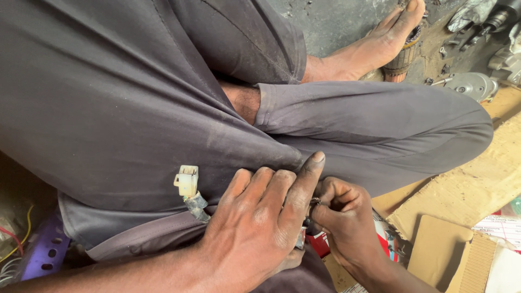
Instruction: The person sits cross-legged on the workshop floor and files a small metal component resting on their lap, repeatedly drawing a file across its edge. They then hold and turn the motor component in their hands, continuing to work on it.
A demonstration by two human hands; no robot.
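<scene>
My left hand [255, 222] lies low in the middle, fingers curled over a small metal part that is mostly hidden under the palm, index finger stretched out. A taped wire with a cream plastic connector [187, 180] comes out from under this hand and rests on my grey trousers [135, 108]. Pressed against it from the right, my right hand [347, 220] pinches a small dark ring-like piece [315, 203] between thumb and fingers. What exactly both hands hold is hidden.
My bare foot [380, 46] rests beside a copper-wound armature [402, 57] at top right. Metal motor parts [472, 84] lie beyond. Cardboard and wooden board [467, 190] fill the right; a red box [320, 244] sits under the hands. Purple plastic piece [46, 252] and loose wires at left.
</scene>
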